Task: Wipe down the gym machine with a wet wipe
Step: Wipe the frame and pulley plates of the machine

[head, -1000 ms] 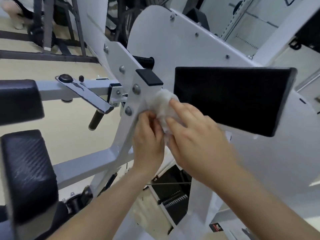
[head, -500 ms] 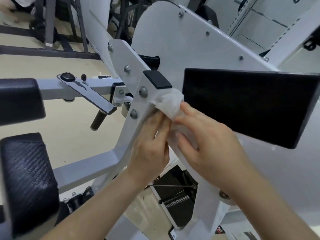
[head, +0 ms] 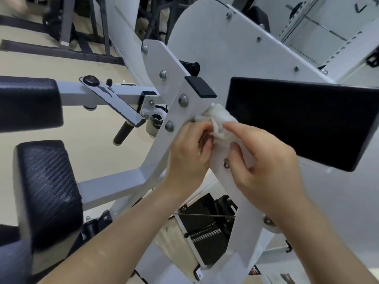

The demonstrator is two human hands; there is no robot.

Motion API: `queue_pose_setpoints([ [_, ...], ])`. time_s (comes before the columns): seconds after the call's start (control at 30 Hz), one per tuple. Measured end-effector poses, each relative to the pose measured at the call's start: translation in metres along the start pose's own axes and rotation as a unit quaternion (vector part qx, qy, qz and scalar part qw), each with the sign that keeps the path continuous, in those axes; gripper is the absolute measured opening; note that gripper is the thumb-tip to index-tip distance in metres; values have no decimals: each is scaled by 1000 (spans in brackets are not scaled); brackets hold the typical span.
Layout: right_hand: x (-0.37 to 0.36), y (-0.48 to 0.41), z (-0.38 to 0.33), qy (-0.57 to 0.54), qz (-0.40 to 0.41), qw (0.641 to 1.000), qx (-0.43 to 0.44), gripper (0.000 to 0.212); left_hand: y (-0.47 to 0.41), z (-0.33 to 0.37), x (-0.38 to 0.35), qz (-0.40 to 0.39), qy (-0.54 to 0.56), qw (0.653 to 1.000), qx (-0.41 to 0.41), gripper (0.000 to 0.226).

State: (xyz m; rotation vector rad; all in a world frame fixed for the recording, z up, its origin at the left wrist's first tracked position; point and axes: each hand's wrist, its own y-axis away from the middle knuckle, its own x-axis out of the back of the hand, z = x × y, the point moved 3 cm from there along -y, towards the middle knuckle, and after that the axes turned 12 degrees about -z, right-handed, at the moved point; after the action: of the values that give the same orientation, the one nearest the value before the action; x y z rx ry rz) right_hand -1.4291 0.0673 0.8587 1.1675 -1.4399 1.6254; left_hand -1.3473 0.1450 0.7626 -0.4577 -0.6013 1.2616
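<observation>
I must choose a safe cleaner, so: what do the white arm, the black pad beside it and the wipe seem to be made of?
White arm: probably painted steel, smooth and slightly glossy, with metal bolts. Black pad: matte, perhaps rubber or vinyl; the look leaves it open. Wipe: thin white nonwoven cloth, soft, since it crumples into folds.

White wipe (head: 220, 119) – white frame (head: 190, 111) – black pad (head: 297, 119).

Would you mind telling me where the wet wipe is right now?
Head view, near centre: the wet wipe is held by the left hand and right hand against the white bar, just left of the black pad.
</observation>
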Motion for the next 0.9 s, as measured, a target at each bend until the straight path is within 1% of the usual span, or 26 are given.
queue_pose_setpoints([
  [0.03, -2, 2, 0, 29, 7, 999, 20, 29, 2, 0, 4, 6, -15, 1000, 1, 14],
  [0.1, -7, 4, 0, 68, -3, 997, 47, 28, 3, 7, 23, 34, -63, 997, -23, 13],
  [0.17, -10, 2, -1, 111, -33, 992, 52, 32, -4, 10, 45, 75, -101, 991, -33, 11],
  [0.2, -13, 1, -4, 138, -49, 988, 49, 35, -9, 9, 54, 80, -122, 989, -28, 12],
  [0.27, -20, 1, -15, 177, -65, 982, 29, 39, -20, 7, 67, 48, -163, 985, -6, 17],
  [0.3, -25, -1, -22, 178, -71, 981, 14, 41, -24, 7, 72, 34, -179, 983, 6, 19],
  [0.4, -43, -15, -36, 123, -95, 988, -24, 50, -33, 12, 81, 1, -220, 974, 43, 21],
  [0.47, -53, -23, -36, 41, -96, 993, -57, 48, -37, 9, 80, -59, -229, 970, 58, 22],
  [0.5, -57, -24, -35, -7, -84, 994, -65, 45, -38, 5, 78, -104, -206, 970, 71, 23],
  [0.57, -64, -23, -33, -73, -51, 994, -69, 35, -40, -1, 73, -189, -104, 971, 105, 22],
  [0.63, -68, -22, -32, -129, -24, 988, -85, 28, -48, -4, 71, -232, -14, 962, 145, 21],
  [0.7, -71, -22, -31, -206, -15, 971, -123, 24, -58, -4, 70, -254, -10, 953, 166, 31],
  [0.77, -71, -20, -31, -262, -21, 951, -163, 27, -69, 0, 66, -239, -52, 958, 151, 41],
  [0.83, -72, -15, -31, -277, -28, 941, -190, 32, -72, 1, 61, -167, -101, 970, 141, 50],
  [0.9, -73, -12, -32, -262, -30, 943, -205, 34, -68, -5, 58, -99, -113, 977, 153, 54],
])
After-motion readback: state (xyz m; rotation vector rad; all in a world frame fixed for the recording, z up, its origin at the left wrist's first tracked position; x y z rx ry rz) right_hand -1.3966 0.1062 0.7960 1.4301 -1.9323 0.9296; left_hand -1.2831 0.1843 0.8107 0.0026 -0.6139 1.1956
